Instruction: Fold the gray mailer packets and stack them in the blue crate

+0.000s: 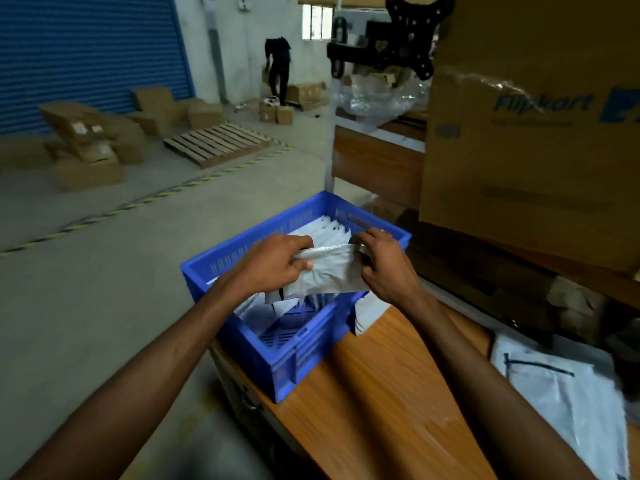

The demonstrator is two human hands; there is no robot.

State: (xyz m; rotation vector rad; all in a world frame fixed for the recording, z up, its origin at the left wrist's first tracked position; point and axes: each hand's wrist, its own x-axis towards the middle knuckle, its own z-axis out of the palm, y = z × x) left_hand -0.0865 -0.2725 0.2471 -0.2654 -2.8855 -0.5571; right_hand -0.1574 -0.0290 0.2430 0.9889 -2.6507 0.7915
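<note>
A folded gray mailer packet (330,271) hangs over the blue crate (242,344), held at both ends. My left hand (277,261) pinches its left end and my right hand (384,261) grips its right end. The crate stands on the left end of a wooden table (377,393). Inside it, a row of folded packets (329,228) stands on edge along the far side, and more packets lie lower down under my hands. The near part of the crate floor shows bare. A pile of flat unfolded mailers (561,393) lies on the table at the right.
A large cardboard box (530,140) sits right of the crate at the back. More mailers (369,311) hang beside the crate's right wall. Beyond the table lie concrete floor, a wooden pallet (216,142), scattered cartons (93,143) and a person (278,67) far off.
</note>
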